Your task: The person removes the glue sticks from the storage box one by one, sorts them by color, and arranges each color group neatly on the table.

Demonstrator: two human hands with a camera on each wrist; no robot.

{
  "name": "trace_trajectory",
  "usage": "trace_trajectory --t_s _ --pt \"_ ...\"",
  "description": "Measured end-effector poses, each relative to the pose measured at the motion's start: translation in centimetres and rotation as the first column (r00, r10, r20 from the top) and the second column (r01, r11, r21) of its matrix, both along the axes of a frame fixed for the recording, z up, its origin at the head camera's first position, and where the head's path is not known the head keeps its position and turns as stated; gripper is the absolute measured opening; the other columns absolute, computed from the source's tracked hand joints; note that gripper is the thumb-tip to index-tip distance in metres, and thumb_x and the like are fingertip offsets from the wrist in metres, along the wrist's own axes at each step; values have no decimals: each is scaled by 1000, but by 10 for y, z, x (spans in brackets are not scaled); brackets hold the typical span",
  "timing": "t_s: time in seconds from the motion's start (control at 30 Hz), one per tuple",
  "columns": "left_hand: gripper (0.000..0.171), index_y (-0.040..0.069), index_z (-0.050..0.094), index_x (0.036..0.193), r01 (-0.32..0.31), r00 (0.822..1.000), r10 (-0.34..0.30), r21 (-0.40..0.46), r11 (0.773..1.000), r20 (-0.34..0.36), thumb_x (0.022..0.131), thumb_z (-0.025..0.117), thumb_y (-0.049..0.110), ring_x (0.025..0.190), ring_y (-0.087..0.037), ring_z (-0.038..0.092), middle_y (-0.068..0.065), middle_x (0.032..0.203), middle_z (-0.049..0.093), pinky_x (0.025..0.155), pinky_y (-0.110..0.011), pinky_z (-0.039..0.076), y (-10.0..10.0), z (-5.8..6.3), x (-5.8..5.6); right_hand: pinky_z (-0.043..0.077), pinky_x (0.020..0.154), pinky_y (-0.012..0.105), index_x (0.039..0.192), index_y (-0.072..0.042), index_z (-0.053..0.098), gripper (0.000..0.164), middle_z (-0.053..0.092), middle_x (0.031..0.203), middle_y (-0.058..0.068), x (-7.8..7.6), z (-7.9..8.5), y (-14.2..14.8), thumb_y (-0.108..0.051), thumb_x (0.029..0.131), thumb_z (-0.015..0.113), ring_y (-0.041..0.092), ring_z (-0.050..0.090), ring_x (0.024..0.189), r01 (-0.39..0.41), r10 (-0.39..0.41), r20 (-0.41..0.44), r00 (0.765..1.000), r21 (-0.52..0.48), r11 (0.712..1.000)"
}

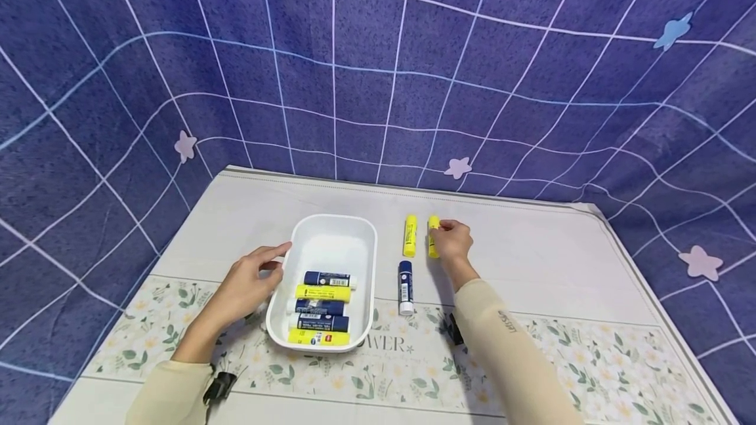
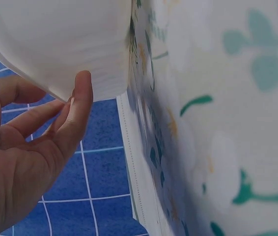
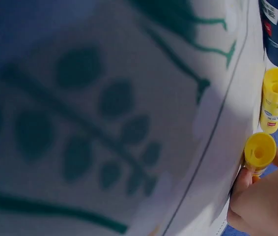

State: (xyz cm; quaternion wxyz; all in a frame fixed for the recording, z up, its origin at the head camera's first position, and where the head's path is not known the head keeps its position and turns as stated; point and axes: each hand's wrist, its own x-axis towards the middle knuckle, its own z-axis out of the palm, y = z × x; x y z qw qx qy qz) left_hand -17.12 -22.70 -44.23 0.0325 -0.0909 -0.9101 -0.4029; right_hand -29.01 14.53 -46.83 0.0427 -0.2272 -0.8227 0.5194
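Observation:
My left hand [image 1: 251, 284] is at the left side of a white plastic bin [image 1: 371, 261], fingertips touching its rim. In the left wrist view, those fingers [image 2: 82, 91] are fairly straight against the bin's outer wall. Inside the bin, several glue sticks lie in a stack of rows, yellow ones [image 1: 321, 292] and navy ones [image 1: 323, 323]. My right hand [image 1: 453, 240] pinches an upper-right yellow glue stick [image 3: 260, 150] between thumb and fingers, close over the table. Left of it lies another yellow glue stick [image 1: 410, 236], with a navy glue stick [image 1: 405, 287] nearer to me.
The white table [image 1: 531, 248] has a floral printed band [image 1: 590, 359] across its near part. A blue gridded curtain [image 1: 378, 84] with star shapes hangs behind the table and along both sides.

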Motion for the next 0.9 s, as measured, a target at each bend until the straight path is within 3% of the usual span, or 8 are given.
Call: trace_trajectory --t_s 0.43,0.67,0.8,0.9 --pt "49 6 54 150 0 1000 0 7 1000 18 101 57 6 121 -41 66 -21 140 62 95 -51 60 0 1 1 55 77 26 131 2 66 41 68 122 19 1 4 0 -15 93 69 23 64 98 -47 44 34 998 91 995" --pt "49 6 54 150 -4 1000 4 5 1000 23 101 57 6 121 -41 66 -21 139 62 94 -50 60 -1 1 2 58 97 38 133 3 64 45 66 129 21 2 10 4 -20 94 67 29 62 111 -57 53 44 998 86 995" --pt "49 6 54 150 -5 1000 5 1 1000 20 101 57 6 121 -41 66 -21 139 63 94 -51 60 -1 1 2 53 106 44 133 3 65 47 67 126 21 0 17 6 -22 94 67 32 60 115 -57 58 -12 998 85 995" --pt "49 6 54 150 -1 1000 1 -1 1000 17 101 57 6 121 -41 65 -21 139 63 94 -51 60 -1 1 1 55 103 44 134 2 66 47 68 124 20 -2 24 6 -23 94 67 31 62 111 -66 71 -79 994 64 996"
